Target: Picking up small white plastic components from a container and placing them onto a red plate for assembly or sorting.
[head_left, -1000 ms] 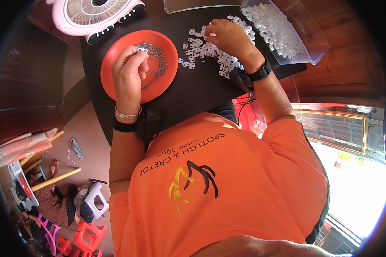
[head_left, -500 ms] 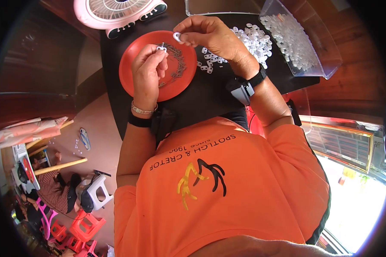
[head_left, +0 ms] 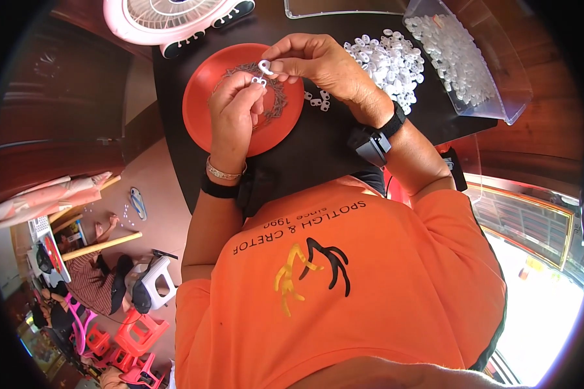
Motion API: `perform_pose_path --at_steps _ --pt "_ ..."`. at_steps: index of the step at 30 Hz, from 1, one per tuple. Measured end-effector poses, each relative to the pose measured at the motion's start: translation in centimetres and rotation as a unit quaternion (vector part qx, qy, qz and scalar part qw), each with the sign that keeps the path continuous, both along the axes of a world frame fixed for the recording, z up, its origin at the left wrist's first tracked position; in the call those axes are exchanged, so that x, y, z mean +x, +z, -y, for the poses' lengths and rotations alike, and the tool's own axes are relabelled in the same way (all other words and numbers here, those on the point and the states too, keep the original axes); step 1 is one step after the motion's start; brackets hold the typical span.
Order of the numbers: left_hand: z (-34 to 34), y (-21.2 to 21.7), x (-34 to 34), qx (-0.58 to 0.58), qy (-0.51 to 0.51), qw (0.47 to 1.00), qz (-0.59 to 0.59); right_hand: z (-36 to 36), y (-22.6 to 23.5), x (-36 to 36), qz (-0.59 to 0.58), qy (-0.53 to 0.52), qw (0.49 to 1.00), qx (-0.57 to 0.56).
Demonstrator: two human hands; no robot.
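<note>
Over the red plate (head_left: 201, 129), my left hand (head_left: 235, 113) pinches a small white plastic piece with two holes (head_left: 259, 82) between thumb and forefinger. A thin metal pin seems to stick up from it, too small to make out fully. My right hand (head_left: 313, 63) holds a white ring-shaped plastic piece (head_left: 265, 67) by its edge, just above the left hand's piece. Whether the two pieces touch, I cannot tell. Many thin grey metal pins, perhaps nails or screws (head_left: 278, 104), lie in the plate, partly hidden by my left hand.
Right of the plate, loose white plastic pieces (head_left: 389, 65) lie heaped on the black table (head_left: 318, 142), with a few stragglers nearer. A clear plastic box (head_left: 457, 71) of similar pieces stands beyond. A pink fan (head_left: 169, 16) sits at the far left. Stools (head_left: 139, 334) and a person are at lower left.
My right hand has come down toward my left, bringing the ring-shaped piece close above the two-holed one. Both hands keep their pinch. The whole view has shifted slightly.
</note>
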State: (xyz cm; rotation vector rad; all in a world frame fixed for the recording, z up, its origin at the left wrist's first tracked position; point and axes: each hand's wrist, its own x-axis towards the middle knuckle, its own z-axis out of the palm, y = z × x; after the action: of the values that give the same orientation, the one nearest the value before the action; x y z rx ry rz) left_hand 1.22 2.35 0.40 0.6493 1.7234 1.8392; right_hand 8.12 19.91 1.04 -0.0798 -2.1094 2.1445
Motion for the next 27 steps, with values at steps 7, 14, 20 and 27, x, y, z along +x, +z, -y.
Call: perform_pose_path --at_steps 7,14,20,27 --pt "0.0 0.0 0.1 -0.008 0.0 1.0 0.0 0.0 -0.2 0.1 -0.009 -0.007 1.0 -0.01" --pt "0.0 -0.4 -0.2 0.062 -0.031 0.995 0.069 0.5 -0.2 0.3 -0.027 0.075 0.995 0.06" --pt "0.1 0.0 -0.1 0.08 -0.05 0.992 0.088 0.1 -1.1 -0.2 -0.036 0.074 0.996 0.025" --pt "-0.1 -0.1 0.1 0.013 0.002 1.0 0.012 -0.3 -0.4 0.0 0.025 0.036 0.998 -0.033"
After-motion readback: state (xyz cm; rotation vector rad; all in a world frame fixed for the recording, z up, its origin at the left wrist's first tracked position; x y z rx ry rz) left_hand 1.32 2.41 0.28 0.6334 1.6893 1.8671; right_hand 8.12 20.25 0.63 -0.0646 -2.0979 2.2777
